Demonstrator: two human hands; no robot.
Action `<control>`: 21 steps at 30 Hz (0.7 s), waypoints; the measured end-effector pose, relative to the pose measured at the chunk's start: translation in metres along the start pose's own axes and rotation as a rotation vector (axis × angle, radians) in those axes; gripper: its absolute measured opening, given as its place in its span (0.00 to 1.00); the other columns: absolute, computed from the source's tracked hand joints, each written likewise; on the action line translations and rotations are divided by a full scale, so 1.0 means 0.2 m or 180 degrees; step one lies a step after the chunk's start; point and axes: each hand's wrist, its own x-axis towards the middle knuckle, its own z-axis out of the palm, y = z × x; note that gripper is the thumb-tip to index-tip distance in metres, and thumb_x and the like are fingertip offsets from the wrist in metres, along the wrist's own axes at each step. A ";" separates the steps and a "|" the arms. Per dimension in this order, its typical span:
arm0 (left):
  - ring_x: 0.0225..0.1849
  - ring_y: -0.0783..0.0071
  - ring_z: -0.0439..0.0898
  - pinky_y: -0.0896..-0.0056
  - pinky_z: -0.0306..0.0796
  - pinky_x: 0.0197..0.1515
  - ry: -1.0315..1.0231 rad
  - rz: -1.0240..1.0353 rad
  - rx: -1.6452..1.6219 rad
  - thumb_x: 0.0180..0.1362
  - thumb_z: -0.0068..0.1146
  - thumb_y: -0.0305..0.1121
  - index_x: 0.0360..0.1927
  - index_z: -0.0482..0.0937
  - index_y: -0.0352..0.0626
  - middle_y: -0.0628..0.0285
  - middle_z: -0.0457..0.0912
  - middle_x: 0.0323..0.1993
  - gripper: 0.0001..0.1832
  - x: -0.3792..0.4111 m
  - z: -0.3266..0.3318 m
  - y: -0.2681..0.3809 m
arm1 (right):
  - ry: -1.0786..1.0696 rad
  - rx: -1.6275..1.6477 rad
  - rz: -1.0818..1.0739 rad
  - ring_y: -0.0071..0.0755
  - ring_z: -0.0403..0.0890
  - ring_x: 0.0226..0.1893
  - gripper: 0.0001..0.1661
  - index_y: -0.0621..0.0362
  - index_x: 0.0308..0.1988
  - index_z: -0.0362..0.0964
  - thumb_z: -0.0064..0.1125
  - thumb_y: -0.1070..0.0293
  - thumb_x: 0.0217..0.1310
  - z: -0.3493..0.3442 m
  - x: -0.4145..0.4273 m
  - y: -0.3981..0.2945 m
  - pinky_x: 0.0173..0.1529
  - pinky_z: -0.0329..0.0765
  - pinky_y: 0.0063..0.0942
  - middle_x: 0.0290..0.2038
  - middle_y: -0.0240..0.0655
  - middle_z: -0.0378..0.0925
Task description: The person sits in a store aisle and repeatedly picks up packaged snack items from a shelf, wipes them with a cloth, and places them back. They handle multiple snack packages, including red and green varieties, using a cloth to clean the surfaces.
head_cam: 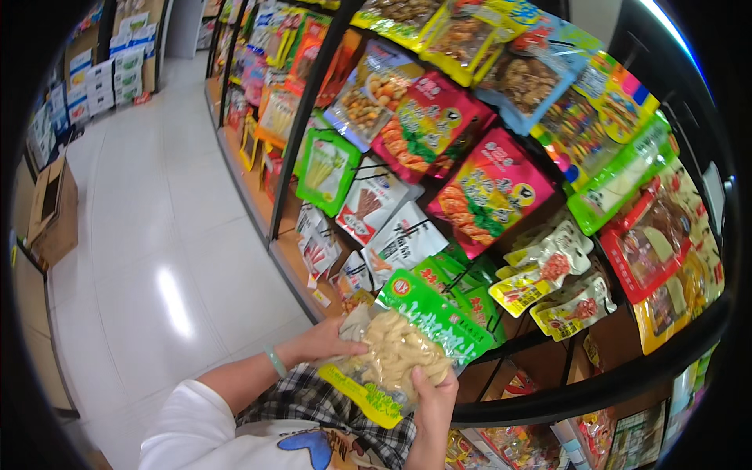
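A clear plastic snack bag point(405, 346) with a green top band, a yellow bottom strip and pale, lumpy food inside is held between both hands in front of the body. My left hand point(323, 341), with a pale green bangle on its wrist, grips the bag's left edge, the thumb lying on the front. On the lower right side, my right hand point(433, 390) pinches the bag with its thumb on top. Just behind the held bag, similar green-topped bags point(470, 288) hang on a rack hook. White snack pouches point(405, 241) hang beside them.
Pink snack bags point(493, 188) and yellow pouches point(543, 267) hang on the black-framed display rack. Its curved black rail point(587, 393) runs close by my right hand. Left of the rack lies a tiled aisle floor point(153, 235), with an open cardboard box point(53, 211) at the far side and stacked cartons point(100, 88) beyond.
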 end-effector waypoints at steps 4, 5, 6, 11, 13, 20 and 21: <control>0.44 0.81 0.73 0.75 0.69 0.47 0.0196 -0.0050 -0.0139 0.54 0.60 0.36 0.53 0.68 0.37 0.65 0.75 0.45 0.25 -0.01 -0.05 -0.05 | 0.0093 -0.0247 -0.0016 0.23 0.75 0.38 0.20 0.66 0.45 0.69 0.62 0.77 0.50 0.10 0.05 0.04 0.45 0.71 0.22 0.40 0.35 0.77; 0.44 0.80 0.73 0.75 0.69 0.47 0.0272 -0.0073 -0.0048 0.54 0.59 0.37 0.52 0.68 0.37 0.66 0.75 0.45 0.24 -0.01 -0.06 -0.06 | 0.0105 -0.0285 -0.0020 0.24 0.75 0.38 0.20 0.66 0.46 0.68 0.62 0.77 0.50 0.11 0.06 0.04 0.45 0.72 0.22 0.40 0.36 0.76; 0.42 0.79 0.74 0.73 0.69 0.46 0.0423 0.0164 0.0343 0.56 0.58 0.39 0.49 0.71 0.35 0.63 0.77 0.42 0.22 0.00 -0.06 -0.06 | 0.0100 -0.0277 0.0019 0.25 0.76 0.39 0.21 0.66 0.46 0.68 0.62 0.77 0.50 0.12 0.07 0.05 0.45 0.72 0.23 0.41 0.36 0.76; 0.34 0.75 0.77 0.69 0.71 0.39 0.1224 0.0709 0.1383 0.57 0.55 0.40 0.41 0.73 0.34 0.57 0.79 0.32 0.18 0.02 -0.10 -0.10 | 0.0166 -0.0323 -0.0032 0.26 0.76 0.41 0.21 0.65 0.48 0.68 0.61 0.78 0.51 0.21 0.08 0.08 0.47 0.71 0.24 0.43 0.37 0.76; 0.32 0.73 0.77 0.68 0.71 0.36 0.1461 0.0715 0.1709 0.57 0.54 0.41 0.39 0.74 0.35 0.57 0.79 0.28 0.17 0.02 -0.13 -0.10 | 0.0166 -0.0354 -0.0044 0.26 0.76 0.41 0.22 0.65 0.48 0.68 0.60 0.79 0.51 0.24 0.10 0.10 0.47 0.71 0.24 0.43 0.37 0.76; 0.27 0.45 0.77 0.54 0.70 0.30 0.2019 0.0906 0.2176 0.54 0.52 0.54 0.35 0.71 0.30 0.42 0.75 0.22 0.30 0.02 -0.18 -0.10 | 0.0206 -0.0407 -0.0014 0.26 0.76 0.40 0.22 0.66 0.48 0.67 0.60 0.80 0.50 0.35 0.13 0.11 0.47 0.71 0.24 0.42 0.36 0.76; 0.27 0.44 0.76 0.53 0.69 0.29 0.2089 0.0941 0.2240 0.54 0.52 0.55 0.35 0.71 0.30 0.42 0.75 0.21 0.30 0.01 -0.19 -0.09 | 0.0174 -0.0452 -0.0014 0.26 0.76 0.40 0.22 0.66 0.48 0.67 0.60 0.81 0.50 0.36 0.14 0.11 0.47 0.71 0.24 0.42 0.36 0.76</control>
